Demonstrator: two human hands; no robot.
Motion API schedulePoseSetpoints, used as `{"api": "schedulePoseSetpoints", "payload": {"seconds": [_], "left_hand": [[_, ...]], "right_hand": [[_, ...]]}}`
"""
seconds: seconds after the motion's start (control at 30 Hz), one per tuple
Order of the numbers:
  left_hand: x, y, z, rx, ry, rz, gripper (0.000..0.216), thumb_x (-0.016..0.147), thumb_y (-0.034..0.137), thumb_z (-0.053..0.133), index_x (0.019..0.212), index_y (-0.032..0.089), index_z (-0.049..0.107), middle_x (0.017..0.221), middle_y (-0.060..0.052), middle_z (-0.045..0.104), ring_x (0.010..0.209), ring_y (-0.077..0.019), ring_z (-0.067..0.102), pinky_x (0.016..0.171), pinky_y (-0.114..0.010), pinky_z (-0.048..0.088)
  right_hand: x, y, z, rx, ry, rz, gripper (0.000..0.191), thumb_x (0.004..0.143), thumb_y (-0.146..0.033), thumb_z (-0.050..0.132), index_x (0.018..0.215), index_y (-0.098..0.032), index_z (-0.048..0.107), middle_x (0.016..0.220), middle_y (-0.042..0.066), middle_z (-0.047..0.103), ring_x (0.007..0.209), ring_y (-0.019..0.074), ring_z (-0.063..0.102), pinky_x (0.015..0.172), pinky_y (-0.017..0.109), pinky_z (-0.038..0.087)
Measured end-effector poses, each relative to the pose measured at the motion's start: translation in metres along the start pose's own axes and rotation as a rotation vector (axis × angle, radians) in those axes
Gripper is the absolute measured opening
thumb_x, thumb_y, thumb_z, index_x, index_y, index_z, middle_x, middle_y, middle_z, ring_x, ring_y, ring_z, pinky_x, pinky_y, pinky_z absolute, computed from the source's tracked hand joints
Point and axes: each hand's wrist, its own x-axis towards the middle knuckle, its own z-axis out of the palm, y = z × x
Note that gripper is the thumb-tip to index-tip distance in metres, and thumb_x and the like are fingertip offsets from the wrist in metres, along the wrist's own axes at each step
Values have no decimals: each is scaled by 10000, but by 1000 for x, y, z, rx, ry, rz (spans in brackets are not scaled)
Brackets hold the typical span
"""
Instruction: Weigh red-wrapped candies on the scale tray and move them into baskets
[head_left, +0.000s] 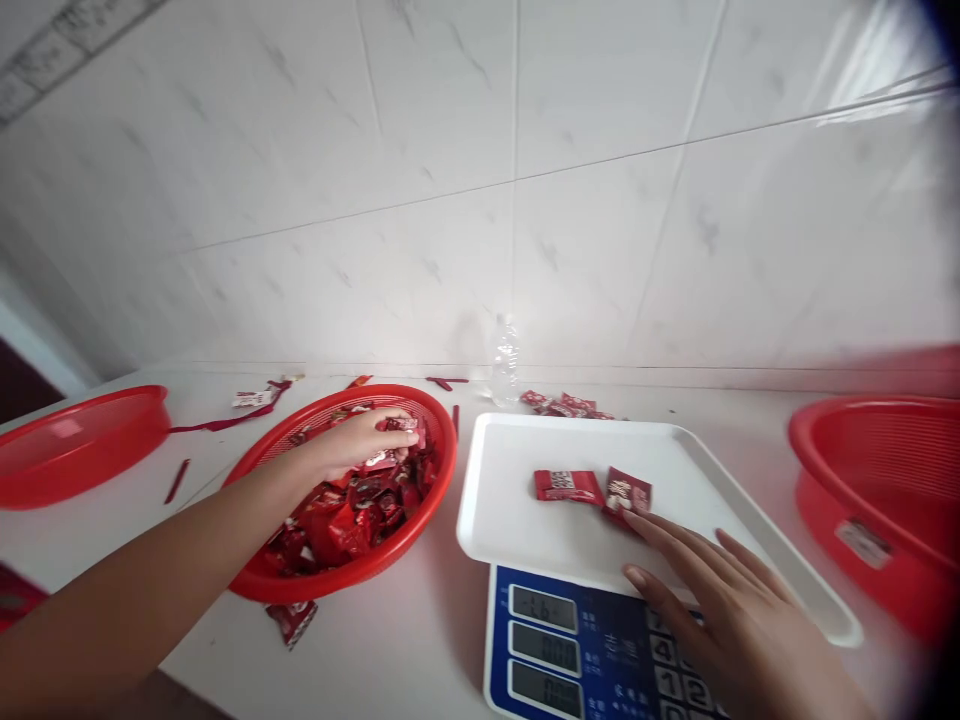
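The left hand (364,438) reaches forward, fingers (391,439) bent; the right hand (731,610) spreads palm down.

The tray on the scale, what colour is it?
The tray is plain white; the head view shows it best.

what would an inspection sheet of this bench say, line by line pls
surface: white table
job's things: red basket of red packets; white tray above blue scale, two packets on it
clutter: loose packets behind tray, red strip at left, clear bottle near wall
hands: left hand in basket, fingers on packets; right hand open, fingertips at one tray packet
cables: nothing seen
surroundings: tiled wall; left tub, right tub, both red
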Motion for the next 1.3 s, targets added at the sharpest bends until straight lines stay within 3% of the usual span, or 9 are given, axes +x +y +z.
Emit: {"api": "schedulePoseSetpoints", "payload": {"seconds": [0.17, 0.3, 0.4, 0.5, 0.6, 0.7, 0.93, 1.2, 1.3], "left_hand": [[8, 27, 40, 319, -1, 209, 333, 728, 431, 647, 988, 227, 604, 993, -21, 648, 936, -213, 593, 833, -338, 451], [12, 45, 90, 506, -154, 424, 225, 779, 405, 609, 930, 239, 623, 929, -1, 659, 886, -204, 597, 792, -315, 450], [14, 52, 122, 575, -225, 547, 356, 735, 455, 667, 1030, 266, 601, 1009, -15, 643, 940, -227, 574, 799, -330, 441], [17, 52, 139, 606, -302, 604, 563, 670, 529, 708, 1152, 288, 543, 1098, -44, 618, 1019, -264, 541, 824, -359, 429], [22, 49, 142, 621, -315, 562, 551, 684, 555, 682, 1141, 281, 542, 1088, -62, 613, 1002, -276, 545, 795, -360, 427], [27, 46, 136, 640, -263, 466, 541, 720, 578, 626, 1153, 272, 519, 1055, -64, 608, 918, -258, 562, 740, -337, 422], [25, 40, 101, 645, -119, 345, 538, 756, 598, 537, 1166, 251, 498, 704, 24, 549, 607, -161, 507, 560, -256, 361], [29, 1, 10, 827, 146, 188, 328, 816, 466, 470, 1031, 229, 544, 755, -3, 585, 675, -194, 554, 610, -278, 387], [22, -15, -24, 982, 167, 105, 277, 750, 401, 561, 961, 223, 584, 892, -45, 621, 854, -247, 575, 701, -298, 403]], "right_hand": [[13, -14, -19, 24, -47, 43, 356, 933, -387, 378, 1202, -207, 529, 1160, 83, 654, 1040, 252, 622, 913, 520, 456], [15, -19, -25, 24, -88, 89, 323, 938, -349, 389, 1170, -181, 538, 1139, 99, 660, 1045, 254, 613, 928, 547, 431], [15, -20, -26, 60, -81, 117, 286, 932, -337, 410, 1145, -200, 543, 1132, 92, 661, 1045, 253, 608, 935, 544, 417], [15, -20, -26, 108, -76, 157, 212, 925, -283, 418, 1073, -228, 559, 1117, 67, 664, 1052, 245, 598, 957, 545, 389], [17, -20, -27, 125, -88, 185, 180, 915, -234, 413, 1004, -219, 568, 1066, 63, 678, 1021, 242, 607, 956, 551, 384], [17, -19, -28, 121, -82, 184, 191, 904, -222, 426, 1033, -206, 567, 1063, 74, 678, 1007, 245, 613, 946, 550, 394], [17, -24, -32, 75, -116, 55, 334, 913, -261, 445, 1241, -263, 506, 1232, 65, 610, 1130, 276, 552, 958, 614, 351], [10, -17, -18, 45, -20, -16, 364, 920, -380, 415, 1242, -254, 530, 1202, 75, 632, 1108, 282, 573, 956, 576, 359], [6, -12, -10, 75, 34, -27, 403, 906, -448, 410, 1245, -268, 536, 1189, 62, 641, 1093, 282, 586, 974, 558, 352]]}}
